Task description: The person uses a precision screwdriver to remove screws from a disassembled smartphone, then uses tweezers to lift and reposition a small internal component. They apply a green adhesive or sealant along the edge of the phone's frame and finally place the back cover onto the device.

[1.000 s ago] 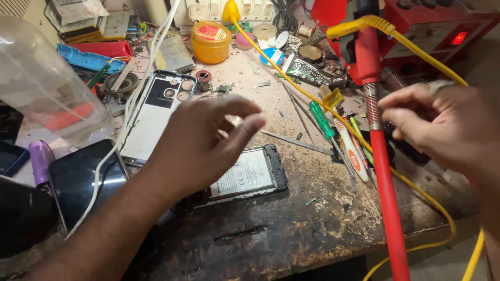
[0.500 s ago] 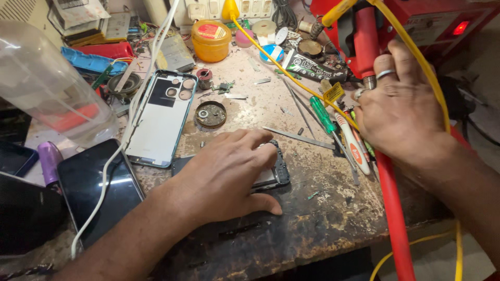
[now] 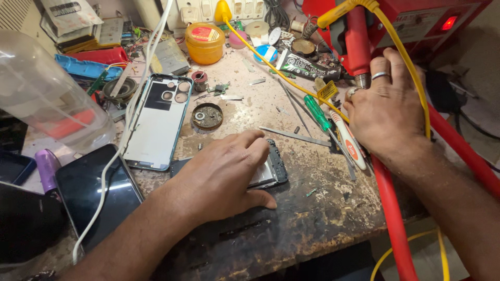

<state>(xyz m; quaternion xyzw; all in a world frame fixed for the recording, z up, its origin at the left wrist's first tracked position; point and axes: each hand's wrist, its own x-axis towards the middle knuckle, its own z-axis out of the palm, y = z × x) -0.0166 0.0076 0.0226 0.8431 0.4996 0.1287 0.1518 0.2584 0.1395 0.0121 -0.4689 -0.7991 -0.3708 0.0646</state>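
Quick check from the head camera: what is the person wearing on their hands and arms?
Both arms are bare as far as the view shows, with no sleeves, gloves or watch. The right hand wears a plain silver band on one finger and a second ring on another. The left hand shows no rings.

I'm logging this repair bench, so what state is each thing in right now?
Left hand: palm down, pressing on the opened phone.
Opened phone: back off, lying flat, mostly covered.
Right hand: resting at the red hose by the tools.
Back cover: detached, inner side up.
Red machine's lamp: lit.
Yellow jar: lid on.
Dark phone: screen off.
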